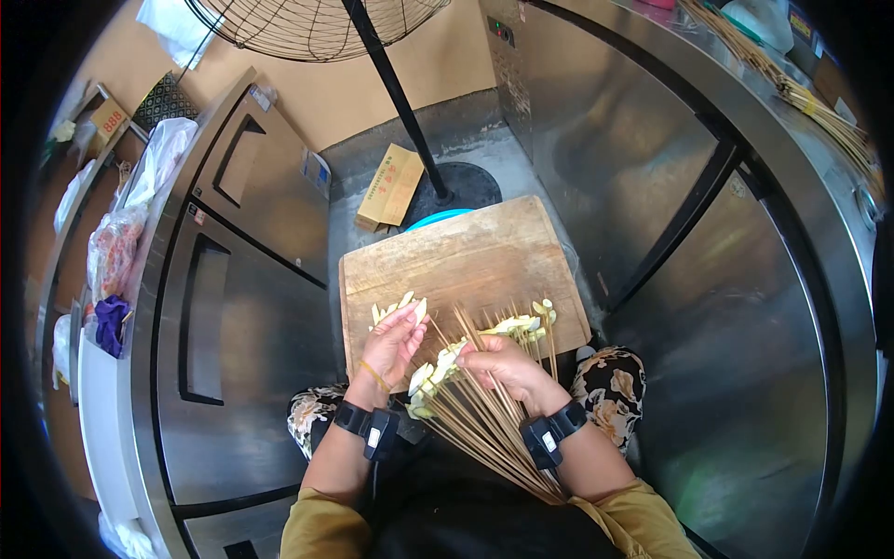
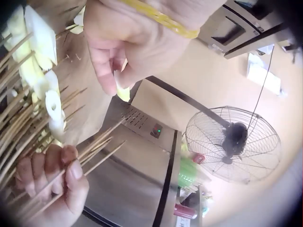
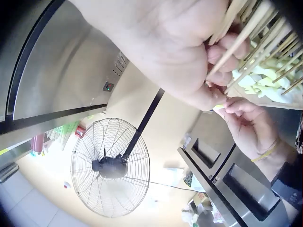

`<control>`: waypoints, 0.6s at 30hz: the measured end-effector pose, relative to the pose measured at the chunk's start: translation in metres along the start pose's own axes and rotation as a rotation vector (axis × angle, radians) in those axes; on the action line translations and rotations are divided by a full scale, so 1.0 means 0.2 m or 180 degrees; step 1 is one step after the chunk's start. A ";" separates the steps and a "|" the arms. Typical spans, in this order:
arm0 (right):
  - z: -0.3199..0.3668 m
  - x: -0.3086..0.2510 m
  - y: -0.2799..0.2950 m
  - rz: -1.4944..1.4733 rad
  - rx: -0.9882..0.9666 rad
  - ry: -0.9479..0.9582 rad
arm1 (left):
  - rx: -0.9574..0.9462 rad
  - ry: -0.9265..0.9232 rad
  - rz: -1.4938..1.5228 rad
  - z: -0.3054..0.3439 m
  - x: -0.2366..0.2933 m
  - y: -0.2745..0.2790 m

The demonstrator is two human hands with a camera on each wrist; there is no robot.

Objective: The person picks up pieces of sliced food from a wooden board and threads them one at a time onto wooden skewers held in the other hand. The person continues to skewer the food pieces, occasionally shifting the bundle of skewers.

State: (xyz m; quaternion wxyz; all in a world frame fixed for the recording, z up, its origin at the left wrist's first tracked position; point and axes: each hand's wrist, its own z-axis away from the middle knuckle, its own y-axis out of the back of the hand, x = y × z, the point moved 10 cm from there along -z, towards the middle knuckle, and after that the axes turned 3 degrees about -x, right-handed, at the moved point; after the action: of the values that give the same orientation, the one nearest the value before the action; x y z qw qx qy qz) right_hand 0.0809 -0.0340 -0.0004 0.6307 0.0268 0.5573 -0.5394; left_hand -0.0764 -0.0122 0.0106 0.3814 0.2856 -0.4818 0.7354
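My left hand (image 1: 393, 347) pinches a pale yellow-white slice (image 2: 122, 90) between thumb and fingertips, above the front left of a wooden board (image 1: 447, 256). Close on its right, my right hand (image 1: 512, 368) grips several thin bamboo skewers (image 2: 102, 149), their tips pointing up and forward. Beneath the hands lie many loaded skewers, their pale slices (image 1: 430, 377) in a row and their bare sticks (image 1: 484, 424) running back toward my lap. More loaded skewers (image 1: 517, 325) lie beyond the right hand. A few loose slices (image 1: 391, 307) sit past the left fingers.
Steel cabinets (image 1: 251, 307) stand close on the left, and a steel unit (image 1: 745, 307) on the right. Behind the board are a cardboard box (image 1: 391, 186) and a standing fan (image 1: 317, 23). A bundle of skewers (image 1: 810, 102) lies on the right-hand counter.
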 end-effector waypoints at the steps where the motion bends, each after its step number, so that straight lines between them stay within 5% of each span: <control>1: 0.00 0.00 0.00 0.0003 -0.0015 0.0042 | -0.0027 -0.0022 -0.0045 0.01 0.01 -0.01; 18: -0.02 0.00 -0.04 -0.0075 -0.0308 0.0125 | -0.0010 -0.0655 -0.1558 0.06 0.11 -0.07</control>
State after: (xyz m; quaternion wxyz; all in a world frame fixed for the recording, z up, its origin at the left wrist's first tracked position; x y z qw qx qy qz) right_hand 0.0723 -0.0344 0.0021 0.6137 0.0003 0.5953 -0.5186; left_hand -0.0753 -0.0145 0.0395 0.4974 0.4664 -0.4358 0.5875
